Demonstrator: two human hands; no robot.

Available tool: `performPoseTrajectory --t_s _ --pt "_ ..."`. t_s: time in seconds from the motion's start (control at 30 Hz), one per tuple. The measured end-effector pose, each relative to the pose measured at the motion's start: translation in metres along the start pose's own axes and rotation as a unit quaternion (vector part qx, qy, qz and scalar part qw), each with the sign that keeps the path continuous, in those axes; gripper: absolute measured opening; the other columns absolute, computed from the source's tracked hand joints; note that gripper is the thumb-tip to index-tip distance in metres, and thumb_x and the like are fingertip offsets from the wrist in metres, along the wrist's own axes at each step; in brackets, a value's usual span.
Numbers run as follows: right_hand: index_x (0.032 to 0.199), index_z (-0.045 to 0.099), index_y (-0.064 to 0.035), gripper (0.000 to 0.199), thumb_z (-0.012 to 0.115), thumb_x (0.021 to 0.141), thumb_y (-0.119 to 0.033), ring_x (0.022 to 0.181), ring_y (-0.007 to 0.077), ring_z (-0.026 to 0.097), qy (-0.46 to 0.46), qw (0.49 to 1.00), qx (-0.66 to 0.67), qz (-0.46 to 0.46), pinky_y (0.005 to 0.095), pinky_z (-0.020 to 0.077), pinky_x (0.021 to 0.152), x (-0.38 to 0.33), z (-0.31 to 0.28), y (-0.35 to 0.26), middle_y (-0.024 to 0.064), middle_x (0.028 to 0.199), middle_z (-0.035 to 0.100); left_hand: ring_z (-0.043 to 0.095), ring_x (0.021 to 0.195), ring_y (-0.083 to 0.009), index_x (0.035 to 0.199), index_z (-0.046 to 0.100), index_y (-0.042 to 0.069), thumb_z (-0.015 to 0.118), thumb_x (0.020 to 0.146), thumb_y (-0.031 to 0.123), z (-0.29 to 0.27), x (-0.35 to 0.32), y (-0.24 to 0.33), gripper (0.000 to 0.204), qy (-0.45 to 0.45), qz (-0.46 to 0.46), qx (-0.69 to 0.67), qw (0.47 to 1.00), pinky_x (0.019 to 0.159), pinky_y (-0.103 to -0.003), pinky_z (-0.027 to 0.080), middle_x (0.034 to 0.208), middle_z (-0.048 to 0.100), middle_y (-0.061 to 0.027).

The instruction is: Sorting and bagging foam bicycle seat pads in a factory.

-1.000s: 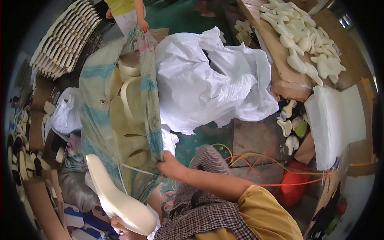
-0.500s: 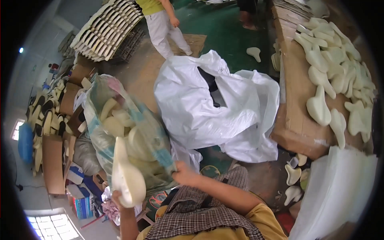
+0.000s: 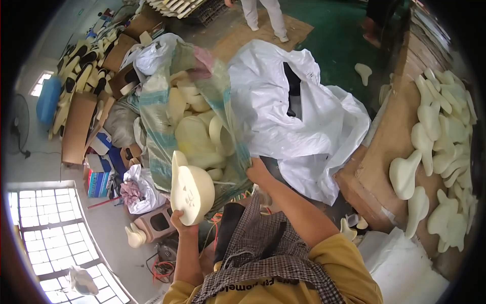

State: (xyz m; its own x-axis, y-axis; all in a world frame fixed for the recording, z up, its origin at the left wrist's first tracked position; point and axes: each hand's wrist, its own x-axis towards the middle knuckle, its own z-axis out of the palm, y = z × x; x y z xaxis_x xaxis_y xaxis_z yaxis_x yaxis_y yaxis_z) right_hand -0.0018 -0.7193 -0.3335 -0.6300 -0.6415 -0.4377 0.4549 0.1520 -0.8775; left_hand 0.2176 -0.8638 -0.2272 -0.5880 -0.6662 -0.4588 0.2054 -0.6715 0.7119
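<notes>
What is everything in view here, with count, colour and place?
Smooth saddle-shaped piece: one, cream, lower centre
Striped woven sack: one, green and blue, centre left
Rounded pieces: many, cream, inside sack
Crumpled plastic bag: one, white, centre
More saddle-shaped pieces: many, cream, right
Cardboard-topped table: one, brown, right
Cardboard boxes: several, brown, left
Large gridded window: one, white, lower left
Co-worker's trousers: one pair, pale, top
Apron: one, checked brown, bottom
Left hand: one, bare, holding the piece
Right hand: one, bare, gripping sack edge
</notes>
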Motion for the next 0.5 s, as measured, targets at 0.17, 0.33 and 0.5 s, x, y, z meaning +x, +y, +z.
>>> performPoseTrajectory --t_s 0.17,0.33,0.5 --pt "0.096 0.061 0.0019 0.027 0.047 0.073 -0.003 0.077 0.0255 0.061 0.046 0.998 -0.023 0.024 0.0360 0.0463 0.069 -0.022 0.009 -0.016 0.0171 0.083 0.064 0.052 0.107 -0.0298 0.125 0.041 0.000 0.048 0.053 0.017 0.001 -0.027 -0.013 0.074 0.042 0.064 -0.034 0.996 0.090 -0.041 0.044 0.119 0.052 -0.0140" --pt "0.104 0.058 0.0011 0.033 0.044 0.074 -0.003 0.082 0.0242 0.059 0.009 0.993 0.084 0.084 0.0359 0.0452 0.072 -0.012 -0.006 -0.010 0.0158 0.088 0.062 0.053 0.106 -0.0290 0.124 0.041 0.000 0.048 0.054 0.018 -0.002 -0.030 -0.013 0.073 0.050 0.040 -0.029 0.998 0.088 -0.041 0.046 0.118 0.052 -0.0136" --pt "0.102 0.059 0.0015 0.032 0.047 0.073 -0.004 0.078 0.0232 0.059 0.050 0.999 0.007 0.013 0.0348 0.0458 0.066 0.006 -0.003 0.007 0.0146 0.087 0.062 0.054 0.104 -0.0286 0.125 0.040 0.000 0.049 0.053 0.018 0.022 -0.015 -0.018 0.075 0.010 0.059 -0.036 0.998 0.087 -0.039 0.046 0.118 0.052 -0.0140"
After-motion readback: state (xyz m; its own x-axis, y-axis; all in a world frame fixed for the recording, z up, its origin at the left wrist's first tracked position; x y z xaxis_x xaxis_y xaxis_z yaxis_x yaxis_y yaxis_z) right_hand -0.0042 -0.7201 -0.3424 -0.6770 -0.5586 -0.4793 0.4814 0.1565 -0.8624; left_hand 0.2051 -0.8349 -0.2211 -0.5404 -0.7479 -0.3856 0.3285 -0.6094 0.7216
